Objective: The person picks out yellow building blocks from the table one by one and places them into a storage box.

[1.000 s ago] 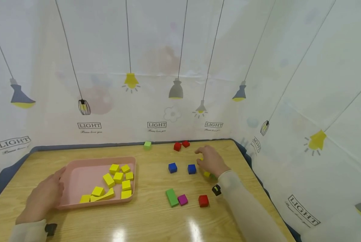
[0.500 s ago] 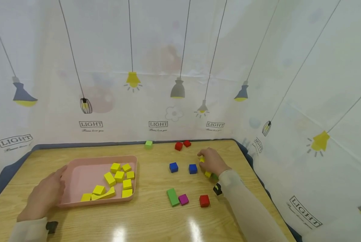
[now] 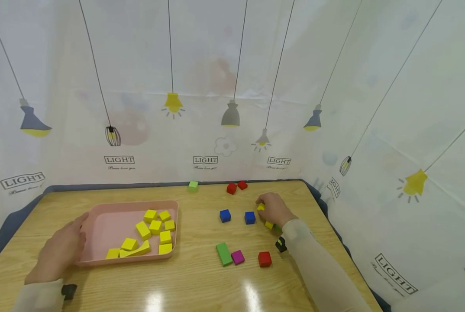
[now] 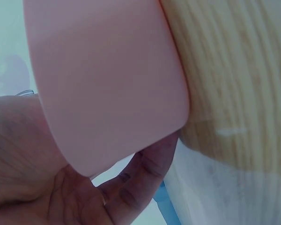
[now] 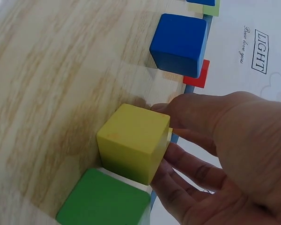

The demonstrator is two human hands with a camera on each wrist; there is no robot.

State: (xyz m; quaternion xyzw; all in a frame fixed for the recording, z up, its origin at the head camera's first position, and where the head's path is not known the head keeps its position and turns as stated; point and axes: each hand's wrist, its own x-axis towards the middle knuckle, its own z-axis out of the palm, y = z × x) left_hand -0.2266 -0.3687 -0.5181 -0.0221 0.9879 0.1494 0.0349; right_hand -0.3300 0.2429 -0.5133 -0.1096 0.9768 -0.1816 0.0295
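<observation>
At the left end of the pink tray (image 3: pixel 111 232), my left hand (image 3: pixel 61 249) holds the rim and side wall. In the left wrist view, bent fingers (image 4: pixel 150 173) reach round the tray's corner. Several yellow blocks (image 3: pixel 156 227) lie in the tray, mostly toward its right side. My right hand (image 3: pixel 275 209) is low over the table at the right, pinching a yellow block (image 3: pixel 261 207) that its fingers partly cover. Beneath that hand sit another yellow block (image 5: pixel 133 140) and a green block (image 5: pixel 107 199), both close to the palm side in the right wrist view.
Two blue cubes (image 3: pixel 250 217) stand left of my right hand. Red blocks (image 3: pixel 231 188) and a light green block (image 3: pixel 193 186) lie near the back edge. A green bar (image 3: pixel 224 254), a purple cube (image 3: pixel 238 257) and a red cube (image 3: pixel 265 259) are nearer the front.
My right thumb and fingers were spread a second ago; they have come down and drawn together on the yellow block. The left hand stays at the tray.
</observation>
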